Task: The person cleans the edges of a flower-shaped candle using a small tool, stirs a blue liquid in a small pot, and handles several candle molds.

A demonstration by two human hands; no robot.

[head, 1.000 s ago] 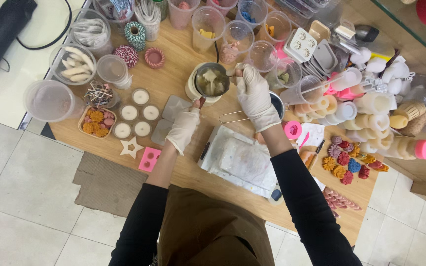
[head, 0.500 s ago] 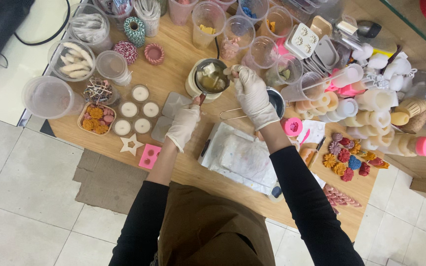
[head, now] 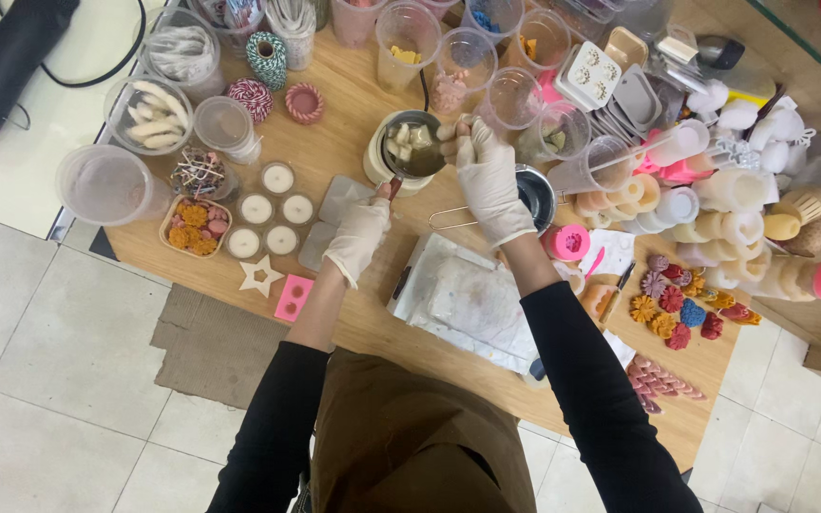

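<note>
— Pot [head: 412, 152] position?
— Far middle of my table [head: 353, 328], on its warmer. My left hand [head: 358, 236] pinches its handle; my right hand [head: 488, 176] grips a stirrer at the rim.
— Handling?
— Probably hot, sloshy wax chunks; I'd hold the handle only.

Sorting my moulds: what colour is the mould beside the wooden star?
Pink, seen in the head view: the mould lies right of the star.

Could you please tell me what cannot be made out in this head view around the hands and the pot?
- Pot handle: covered by the left hand.
- Tool in the right hand: hidden inside the glove, too small to name.
- Second pan: contents blocked by the right wrist.
- Top-row cups: cut by the upper edge.
</note>
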